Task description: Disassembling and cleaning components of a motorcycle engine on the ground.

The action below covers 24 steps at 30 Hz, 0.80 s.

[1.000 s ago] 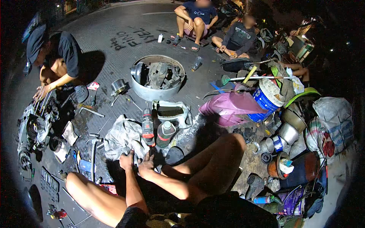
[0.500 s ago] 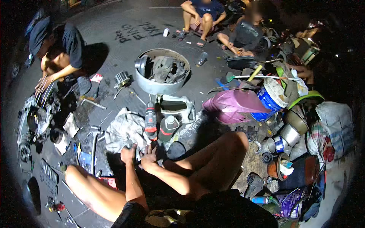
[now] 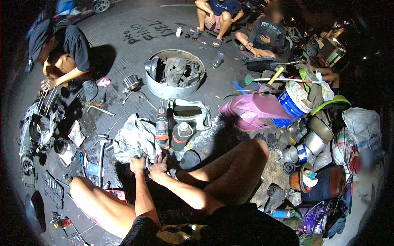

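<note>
A crumpled pale grey cloth (image 3: 135,139) lies on the ground in front of me. Its near edge is in the closed fingers of my left hand (image 3: 138,164). Beside it, my right hand (image 3: 158,167) rests at the cloth's lower right corner, with its fingers stretched forward. Part of what lies under both hands is hidden. Just beyond my right hand a red and grey cordless drill (image 3: 162,127) lies with its bit pointing away from me. A dark bottle with a pale top (image 3: 182,137) stands to the drill's right.
A round metal basin (image 3: 174,93) of dirty parts stands ahead, behind an open metal casing (image 3: 191,117). At left, a person (image 3: 74,53) crouches over an engine (image 3: 43,123). A hammer (image 3: 101,151) lies left of the cloth. Pink panel (image 3: 250,110), bucket (image 3: 291,108) and pots crowd the right.
My right hand has shifted slightly left, its fingers closer together; my left hand stays at the cloth. A seated person at the back has moved an arm. A motorcycle wheel now shows at top left.
</note>
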Motion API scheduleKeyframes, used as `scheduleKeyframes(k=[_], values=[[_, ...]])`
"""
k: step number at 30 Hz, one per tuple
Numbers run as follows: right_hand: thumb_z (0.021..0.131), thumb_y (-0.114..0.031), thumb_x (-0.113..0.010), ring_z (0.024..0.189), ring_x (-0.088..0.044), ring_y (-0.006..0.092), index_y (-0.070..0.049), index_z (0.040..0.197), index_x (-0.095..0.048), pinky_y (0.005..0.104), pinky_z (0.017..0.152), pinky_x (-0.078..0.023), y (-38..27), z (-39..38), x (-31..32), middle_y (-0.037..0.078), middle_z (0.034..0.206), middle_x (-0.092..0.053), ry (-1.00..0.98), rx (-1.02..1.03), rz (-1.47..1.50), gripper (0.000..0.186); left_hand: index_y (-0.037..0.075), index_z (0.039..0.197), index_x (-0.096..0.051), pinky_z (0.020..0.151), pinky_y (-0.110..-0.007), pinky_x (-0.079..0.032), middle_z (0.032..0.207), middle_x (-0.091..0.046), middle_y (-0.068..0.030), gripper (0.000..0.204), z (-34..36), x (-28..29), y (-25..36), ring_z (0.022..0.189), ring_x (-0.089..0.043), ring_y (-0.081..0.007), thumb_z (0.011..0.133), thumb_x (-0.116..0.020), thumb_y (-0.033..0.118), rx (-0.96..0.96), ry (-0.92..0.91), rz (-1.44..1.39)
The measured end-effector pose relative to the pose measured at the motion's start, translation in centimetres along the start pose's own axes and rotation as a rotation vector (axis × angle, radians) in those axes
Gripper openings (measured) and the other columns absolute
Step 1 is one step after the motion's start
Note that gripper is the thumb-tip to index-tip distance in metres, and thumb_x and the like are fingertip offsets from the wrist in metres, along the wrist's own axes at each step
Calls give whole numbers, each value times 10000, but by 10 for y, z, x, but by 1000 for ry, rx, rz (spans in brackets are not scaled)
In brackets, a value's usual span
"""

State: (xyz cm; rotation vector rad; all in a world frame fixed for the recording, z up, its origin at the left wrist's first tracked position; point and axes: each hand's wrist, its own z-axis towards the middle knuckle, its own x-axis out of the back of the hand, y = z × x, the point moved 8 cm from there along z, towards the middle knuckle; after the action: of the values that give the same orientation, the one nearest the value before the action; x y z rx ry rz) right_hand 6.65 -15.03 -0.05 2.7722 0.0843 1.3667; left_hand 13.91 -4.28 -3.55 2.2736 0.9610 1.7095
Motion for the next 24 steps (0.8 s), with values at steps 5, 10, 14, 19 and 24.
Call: scheduleKeyframes(k=[5,10,14,19,24], values=[[774,-537,-515,1340,-53,437,-155,1281,-486,660,1004,-35,-4,-11,7,170,1446,-231,12,-51,63,635,-10,963,-649,817,-427,-457,981,-619,-241,690,-1,4,1,964,-592,-366,681,-593,617,57,-101,33],[764,-634,-475,1328,-110,443,-183,1286,-477,623,1020,-106,17,1,37,158,1453,-220,122,-46,77,689,-12,981,-634,837,-440,-449,1009,-611,-239,746,22,4,12,998,-572,-377,728,-489,674,30,-111,-9],[730,-625,-549,1307,-173,447,-215,1258,-499,591,1025,-168,22,24,24,165,1419,-284,201,12,158,671,-4,1016,-623,858,-431,-439,1036,-599,-242,658,19,0,12,1013,-564,-369,770,-502,594,-9,-68,-107],[780,-460,-587,849,-584,396,-84,955,-636,449,720,-452,37,34,3,227,839,-622,446,7,884,417,20,1002,-633,851,-431,-440,976,-610,-248,574,28,9,-29,967,-574,-390,785,-516,538,146,119,-310],[841,-260,-574,582,-548,230,31,854,-622,343,586,-410,52,52,-7,139,684,-619,611,147,1281,295,54,897,-673,818,-428,-455,918,-621,-244,492,19,12,-32,933,-586,-381,758,-587,518,233,132,-312]])
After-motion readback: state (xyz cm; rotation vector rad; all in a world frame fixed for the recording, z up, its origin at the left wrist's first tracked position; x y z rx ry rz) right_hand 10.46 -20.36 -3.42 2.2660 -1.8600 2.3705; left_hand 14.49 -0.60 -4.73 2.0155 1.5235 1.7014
